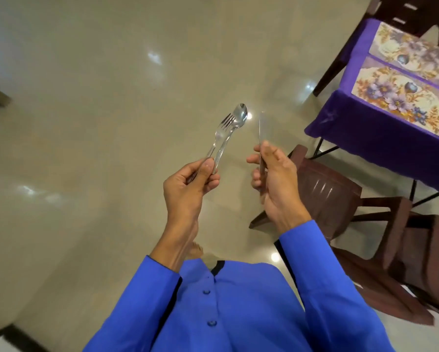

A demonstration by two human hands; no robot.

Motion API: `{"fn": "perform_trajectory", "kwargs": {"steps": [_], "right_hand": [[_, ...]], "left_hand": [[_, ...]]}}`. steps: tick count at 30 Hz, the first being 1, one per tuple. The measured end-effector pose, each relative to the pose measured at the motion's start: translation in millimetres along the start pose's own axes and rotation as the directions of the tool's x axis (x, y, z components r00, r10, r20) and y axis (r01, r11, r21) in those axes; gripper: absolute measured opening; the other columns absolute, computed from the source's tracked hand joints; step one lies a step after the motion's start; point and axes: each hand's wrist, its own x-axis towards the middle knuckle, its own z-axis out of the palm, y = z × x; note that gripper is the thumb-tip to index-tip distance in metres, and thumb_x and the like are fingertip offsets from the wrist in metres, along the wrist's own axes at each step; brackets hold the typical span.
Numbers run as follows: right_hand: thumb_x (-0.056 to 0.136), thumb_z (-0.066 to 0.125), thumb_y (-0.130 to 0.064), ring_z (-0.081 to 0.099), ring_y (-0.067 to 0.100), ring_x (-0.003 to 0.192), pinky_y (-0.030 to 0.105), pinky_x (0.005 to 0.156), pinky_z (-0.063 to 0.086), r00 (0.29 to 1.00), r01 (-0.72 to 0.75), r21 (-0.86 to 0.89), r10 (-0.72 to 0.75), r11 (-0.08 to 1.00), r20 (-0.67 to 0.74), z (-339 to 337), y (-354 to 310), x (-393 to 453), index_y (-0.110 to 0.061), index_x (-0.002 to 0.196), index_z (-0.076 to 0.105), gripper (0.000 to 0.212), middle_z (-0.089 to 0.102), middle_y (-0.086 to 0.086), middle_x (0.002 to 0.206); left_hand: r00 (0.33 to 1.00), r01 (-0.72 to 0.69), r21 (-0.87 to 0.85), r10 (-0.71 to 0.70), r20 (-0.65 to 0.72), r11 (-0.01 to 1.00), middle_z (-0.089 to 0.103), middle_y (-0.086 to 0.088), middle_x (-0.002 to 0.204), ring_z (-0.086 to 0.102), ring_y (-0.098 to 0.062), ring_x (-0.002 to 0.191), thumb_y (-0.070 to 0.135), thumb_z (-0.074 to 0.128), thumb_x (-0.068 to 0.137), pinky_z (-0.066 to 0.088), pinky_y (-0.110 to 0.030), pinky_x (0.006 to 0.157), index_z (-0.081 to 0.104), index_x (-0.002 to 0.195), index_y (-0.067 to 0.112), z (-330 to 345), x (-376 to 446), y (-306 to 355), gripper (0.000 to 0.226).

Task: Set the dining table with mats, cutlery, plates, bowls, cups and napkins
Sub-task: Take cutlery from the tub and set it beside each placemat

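Note:
My left hand grips a steel fork and a steel spoon together by their handles, heads pointing up and away. My right hand holds a table knife upright, blade away from me. Both hands are over the floor, left of the table. The table at the right wears a purple cloth. Two floral mats lie on it side by side, the nearer mat and the farther mat. No cutlery or dishes show on the visible part of the table.
Dark brown plastic chairs stand at the table's near side, one at the far side. Glossy beige floor tiles fill the left and centre. My blue shirt fills the bottom.

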Motion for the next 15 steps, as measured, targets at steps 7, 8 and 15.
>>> {"fn": "perform_trajectory", "kwargs": {"steps": [7, 8, 15], "right_hand": [[0.106, 0.045, -0.012, 0.044, 0.007, 0.059, 0.02, 0.051, 0.033, 0.995, -0.016, 0.424, 0.058, 0.905, -0.087, 20, -74, 114, -0.002, 0.131, 0.064, 0.033, 0.062, 0.004, 0.078], [0.105, 0.044, -0.008, 0.046, 0.008, 0.063, 0.02, 0.055, 0.036, 0.996, -0.022, 0.497, 0.064, 0.867, -0.067, 21, -84, 131, 0.0, 0.134, 0.061, 0.035, 0.061, 0.004, 0.081], [0.105, 0.057, -0.014, 0.077, 0.02, 0.097, 0.033, 0.08, 0.062, 0.946, 0.188, 0.433, -0.044, 0.881, -0.322, 13, -158, 240, -0.009, 0.127, 0.066, 0.025, 0.075, 0.005, 0.115]], "left_hand": [[0.979, 0.039, 0.055, -0.05, 0.2, 0.998, 0.072, -0.006, 0.084, 0.067, -0.014, 0.074, 0.014, 0.075, 0.096, 0.059, -0.023, 0.075, 0.077, 0.113, -0.002, 82, 142, 43, 0.024], [0.969, 0.044, 0.079, -0.062, 0.238, 0.996, 0.072, -0.006, 0.084, 0.068, -0.014, 0.075, 0.015, 0.075, 0.096, 0.059, -0.023, 0.076, 0.077, 0.113, -0.002, 97, 165, 47, 0.023], [0.904, 0.015, 0.208, -0.102, 0.415, 0.978, 0.076, -0.006, 0.085, 0.072, -0.015, 0.076, 0.019, 0.077, 0.096, 0.062, -0.027, 0.078, 0.079, 0.11, 0.003, 218, 309, 73, 0.021]]}}
